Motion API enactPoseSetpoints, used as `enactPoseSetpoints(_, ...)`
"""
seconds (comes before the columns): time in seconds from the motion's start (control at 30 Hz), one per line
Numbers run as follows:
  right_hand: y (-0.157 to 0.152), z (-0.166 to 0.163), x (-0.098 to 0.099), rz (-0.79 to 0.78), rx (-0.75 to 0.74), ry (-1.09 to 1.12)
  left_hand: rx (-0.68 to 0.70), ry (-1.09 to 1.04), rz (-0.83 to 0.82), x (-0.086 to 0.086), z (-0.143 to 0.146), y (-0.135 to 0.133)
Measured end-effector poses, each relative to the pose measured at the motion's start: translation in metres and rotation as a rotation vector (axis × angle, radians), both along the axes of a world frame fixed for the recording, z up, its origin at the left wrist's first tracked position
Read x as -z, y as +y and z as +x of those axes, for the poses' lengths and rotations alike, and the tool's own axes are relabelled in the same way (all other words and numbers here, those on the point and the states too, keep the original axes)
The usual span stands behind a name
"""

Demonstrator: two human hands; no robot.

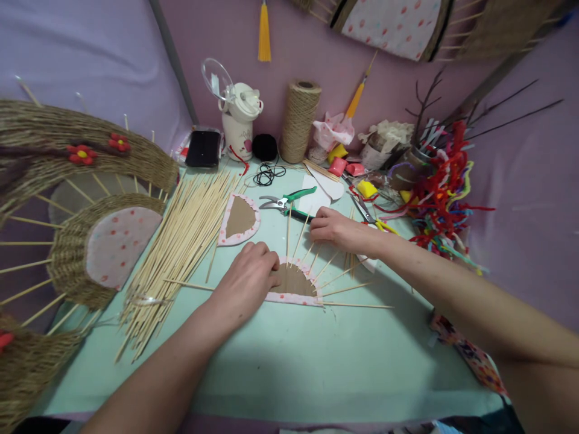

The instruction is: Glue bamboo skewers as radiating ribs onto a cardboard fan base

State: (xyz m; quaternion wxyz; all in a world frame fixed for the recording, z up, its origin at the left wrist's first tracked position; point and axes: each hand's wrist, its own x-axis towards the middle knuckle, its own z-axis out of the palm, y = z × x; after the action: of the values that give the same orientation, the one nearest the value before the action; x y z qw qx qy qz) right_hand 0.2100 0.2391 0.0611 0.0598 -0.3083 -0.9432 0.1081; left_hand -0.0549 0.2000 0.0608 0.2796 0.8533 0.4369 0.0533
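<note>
Purple-pink walls wrap around a mint-green table, and it's pretty packed. Take the half-round cardboard panel as the middle of the dial; it sits near the table's centre, spotted fabric round its edge, thin sticks fanning out from it.

Left hand comes up from 7 o'clock, palm down over the panel's left end, fingers bent and close together. It blocks that end, so I can't tell if it's pinching anything. Right hand reaches over from 4 o'clock to about 1, wrist nearly flat, fingers curled by the stick tips and the black handle of the green pruners. Can't tell what it's gripping, if anything.

Other stuff: second half-round piece at 10 or 11, big stick bundle at 9 to 10 with a woven fan beyond it, twine spool at 12, scissors around 2, messy pipe cleaners further out. Right forearm cuts across at 2 to 3.
</note>
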Motion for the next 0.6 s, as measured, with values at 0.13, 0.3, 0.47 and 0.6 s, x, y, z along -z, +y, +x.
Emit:
enactPoseSetpoints(0.13, 0.003, -0.002, -0.001, 0.033, -0.012, -0.041, -0.001, -0.013, 0.001, 0.001, 0.000, 0.000)
enactPoseSetpoints(0.3, 0.002, -0.003, 0.000, 0.082, 0.013, -0.089, -0.008, -0.002, -0.011, -0.002, 0.001, -0.001)
enactPoseSetpoints(0.47, -0.001, -0.002, -0.002, 0.104, 0.068, -0.114, -0.007, 0.009, -0.002, -0.003, 0.001, -0.001)
enactPoseSetpoints(0.6, -0.008, 0.006, -0.010, 0.122, 0.108, -0.075, -0.001, 0.010, 0.010, -0.002, 0.000, 0.000)
